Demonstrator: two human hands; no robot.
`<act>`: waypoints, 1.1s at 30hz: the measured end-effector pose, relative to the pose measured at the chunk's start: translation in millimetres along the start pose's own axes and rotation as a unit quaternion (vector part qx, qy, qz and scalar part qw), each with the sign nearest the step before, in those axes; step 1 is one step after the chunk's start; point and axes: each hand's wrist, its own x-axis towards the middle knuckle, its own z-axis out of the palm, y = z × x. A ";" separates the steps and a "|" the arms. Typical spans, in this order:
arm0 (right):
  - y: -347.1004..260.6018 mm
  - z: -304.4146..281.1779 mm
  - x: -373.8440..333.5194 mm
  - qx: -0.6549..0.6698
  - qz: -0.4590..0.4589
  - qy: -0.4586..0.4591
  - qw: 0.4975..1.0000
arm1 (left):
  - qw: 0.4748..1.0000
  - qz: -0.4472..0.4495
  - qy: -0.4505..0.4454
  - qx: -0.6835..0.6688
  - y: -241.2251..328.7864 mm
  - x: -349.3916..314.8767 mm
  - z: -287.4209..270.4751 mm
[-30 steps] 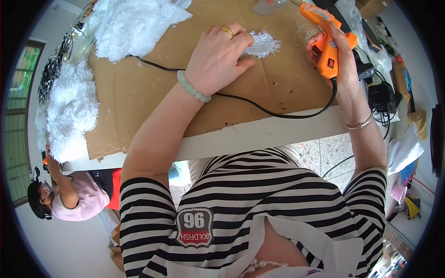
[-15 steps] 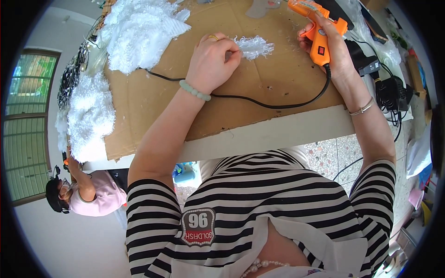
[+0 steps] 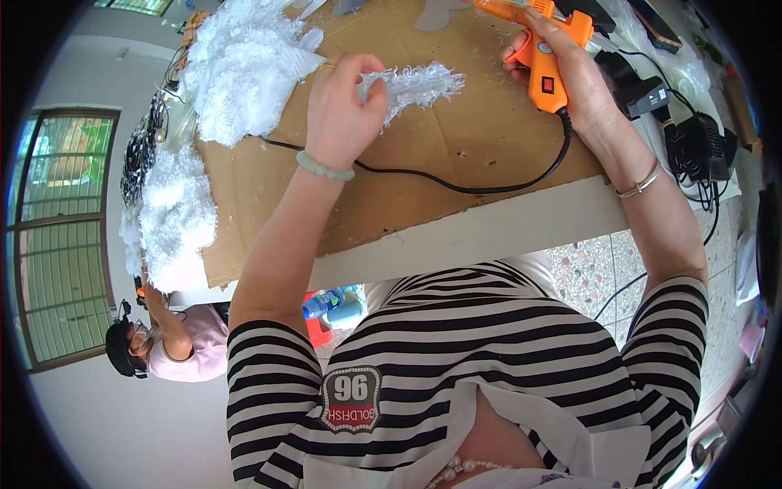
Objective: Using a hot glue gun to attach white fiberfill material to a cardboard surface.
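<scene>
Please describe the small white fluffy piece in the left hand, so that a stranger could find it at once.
On the brown cardboard sheet covering the table, find the left hand with its pale green bead bracelet. It pinches a white fluffy strip. Unlike the big white fluffy heaps to its left, this piece is small, narrow and alone, pointing toward the orange glue gun.

Heaps of white fluffy material (image 3: 244, 65), brown cardboard sheet (image 3: 456, 147) over a white table (image 3: 489, 236), black power adapters (image 3: 692, 147).
</scene>
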 end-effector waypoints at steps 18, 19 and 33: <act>3.0 -1.6 2.6 -0.002 0.010 -0.024 1.000 | 0.996 -0.074 -0.038 0.010 17.7 -0.5 23.9; 2.9 -1.7 2.7 -0.007 0.010 -0.026 1.000 | 0.996 -0.074 -0.038 0.010 17.5 0.3 23.7; -2.8 -1.5 1.7 0.061 0.040 0.043 0.996 | 0.964 0.140 -0.182 0.134 15.0 27.0 7.6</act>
